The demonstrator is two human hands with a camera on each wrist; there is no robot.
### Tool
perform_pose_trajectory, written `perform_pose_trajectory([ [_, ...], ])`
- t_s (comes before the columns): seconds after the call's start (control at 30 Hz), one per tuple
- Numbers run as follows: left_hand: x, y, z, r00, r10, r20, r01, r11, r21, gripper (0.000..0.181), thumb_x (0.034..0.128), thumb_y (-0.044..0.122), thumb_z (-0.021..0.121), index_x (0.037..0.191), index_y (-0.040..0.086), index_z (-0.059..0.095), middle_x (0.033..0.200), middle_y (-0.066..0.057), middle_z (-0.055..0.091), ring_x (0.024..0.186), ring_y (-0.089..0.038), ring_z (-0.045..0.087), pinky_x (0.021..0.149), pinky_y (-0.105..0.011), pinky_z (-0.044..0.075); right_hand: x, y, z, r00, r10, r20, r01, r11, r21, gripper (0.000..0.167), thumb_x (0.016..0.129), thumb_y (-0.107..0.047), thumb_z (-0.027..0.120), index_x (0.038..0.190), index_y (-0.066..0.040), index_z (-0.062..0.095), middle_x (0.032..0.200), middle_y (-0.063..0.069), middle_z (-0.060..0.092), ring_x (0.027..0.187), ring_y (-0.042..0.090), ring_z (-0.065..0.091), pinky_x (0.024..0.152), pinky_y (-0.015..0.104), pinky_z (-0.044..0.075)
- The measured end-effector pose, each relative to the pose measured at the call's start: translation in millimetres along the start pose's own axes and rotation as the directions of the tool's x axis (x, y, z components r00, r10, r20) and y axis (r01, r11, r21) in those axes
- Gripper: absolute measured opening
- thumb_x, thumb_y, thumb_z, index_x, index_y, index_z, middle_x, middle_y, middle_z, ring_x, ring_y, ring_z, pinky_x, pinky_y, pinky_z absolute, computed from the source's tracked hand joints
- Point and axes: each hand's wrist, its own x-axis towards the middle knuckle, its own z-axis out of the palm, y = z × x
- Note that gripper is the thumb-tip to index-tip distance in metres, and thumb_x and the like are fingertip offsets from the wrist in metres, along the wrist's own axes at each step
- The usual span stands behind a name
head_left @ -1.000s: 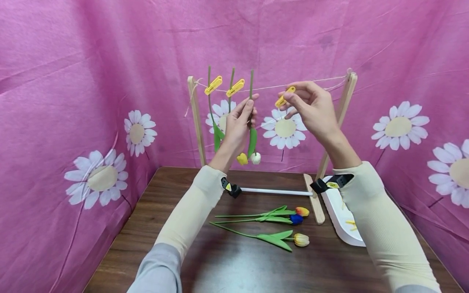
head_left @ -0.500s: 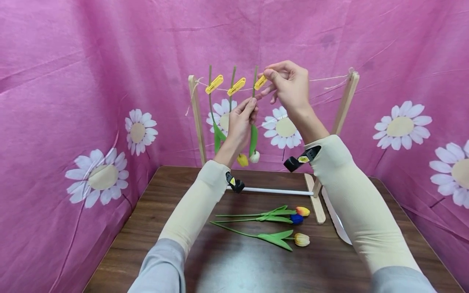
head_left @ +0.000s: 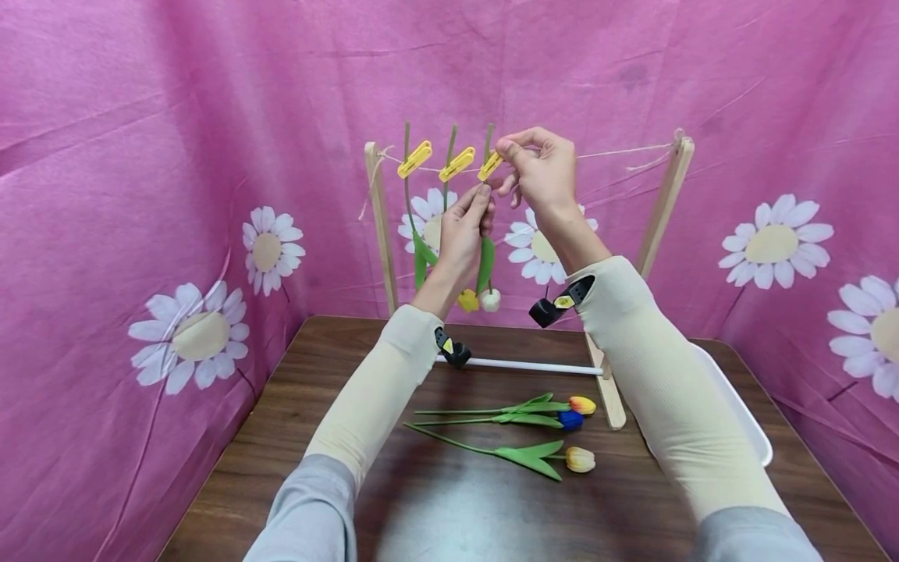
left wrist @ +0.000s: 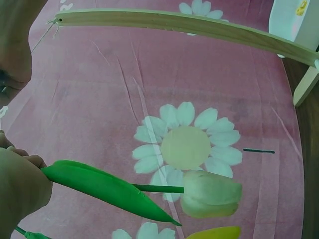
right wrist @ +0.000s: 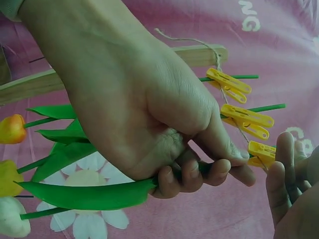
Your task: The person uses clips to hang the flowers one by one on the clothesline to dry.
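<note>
In a white tray (left wrist: 284, 22), near the table's (head_left: 295, 375) right edge and partly hidden by the right sleeve (head_left: 688, 437), at least 1 yellow piece is seen. 3 loose tulips (head_left: 527, 459) are laid well in from the table's side edges. 2 hung tulips (head_left: 420, 269) are held head-down by 2 clips (head_left: 457, 165) on the string (head_left: 618, 152), which is stretched rightward to the right post (head_left: 663, 207). Beside them, 1 white tulip (head_left: 486, 264) is gripped head-down by its stem in the left hand (head_left: 463, 226); a 3rd clip (head_left: 489, 165) is pinched against that stem, at the string, by the right hand (head_left: 544, 168).
</note>
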Motion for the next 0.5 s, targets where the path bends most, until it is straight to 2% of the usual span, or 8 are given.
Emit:
perform_pose_trajectory([
  [0.1, 0.3, 0.5, -0.1, 1.000, -0.008, -0.005, 0.008, 1.000, 0.009, 0.022, 0.1104, 0.020, 0.060, 0.107, -0.001, 0.067, 0.072, 0.009, 0.058, 0.063, -0.004, 0.045, 0.059, -0.017, 0.036, 0.2, 1.7, -0.5, 0.999, 0.023, 0.024, -0.023, 1.000, -0.003, 0.008, 0.101, -0.007, 0.073, 0.100, 0.000, 0.075, 0.078, 0.001, 0.078, 0.036, 0.011, 0.058, 0.033, 0.023, 0.044],
  [0.27, 1.0, 0.1, -2.5, 1.000, -0.014, 0.007, 0.014, 1.000, 0.019, 0.026, 0.1110, 0.020, 0.059, 0.103, -0.004, 0.064, 0.073, 0.008, 0.057, 0.064, -0.005, 0.045, 0.061, -0.019, 0.037, -0.6, 2.5, -4.5, 0.994, 0.061, 0.094, -0.059, 0.998, -0.017, 0.022, 0.102, -0.012, 0.073, 0.115, 0.005, 0.072, 0.090, 0.007, 0.080, 0.037, 0.011, 0.058, 0.036, 0.024, 0.048],
  [0.37, 0.8, 0.0, -3.6, 1.000, -0.021, 0.014, 0.021, 1.000, 0.004, 0.028, 0.1112, 0.020, 0.059, 0.111, -0.007, 0.066, 0.073, 0.008, 0.058, 0.064, -0.005, 0.046, 0.061, -0.018, 0.039, -1.8, 2.4, -6.9, 0.990, 0.079, 0.116, -0.076, 0.997, -0.034, 0.028, 0.101, -0.015, 0.074, 0.121, 0.005, 0.071, 0.107, 0.017, 0.081, 0.040, 0.012, 0.062, 0.039, 0.026, 0.052],
  [0.4, 0.6, 0.2, -3.7, 1.000, -0.022, 0.018, 0.022, 1.000, -0.002, 0.033, 0.1113, 0.019, 0.058, 0.117, -0.013, 0.063, 0.073, 0.008, 0.058, 0.064, -0.005, 0.046, 0.060, -0.017, 0.039, -2.1, 2.3, -7.5, 0.989, 0.083, 0.119, -0.079, 0.996, -0.040, 0.029, 0.101, -0.016, 0.074, 0.122, 0.004, 0.070, 0.112, 0.019, 0.080, 0.041, 0.013, 0.063, 0.040, 0.026, 0.053],
  [0.5, 0.0, 0.9, -3.9, 0.999, -0.024, 0.022, 0.024, 1.000, -0.018, 0.033, 0.1109, 0.018, 0.059, 0.125, -0.011, 0.067, 0.073, 0.008, 0.060, 0.064, -0.005, 0.048, 0.060, -0.017, 0.041, -3.6, 1.6, -9.1, 0.988, 0.082, 0.127, -0.076, 0.996, -0.053, 0.031, 0.102, -0.018, 0.074, 0.124, 0.003, 0.069, 0.123, 0.022, 0.077, 0.045, 0.015, 0.068, 0.044, 0.029, 0.056],
])
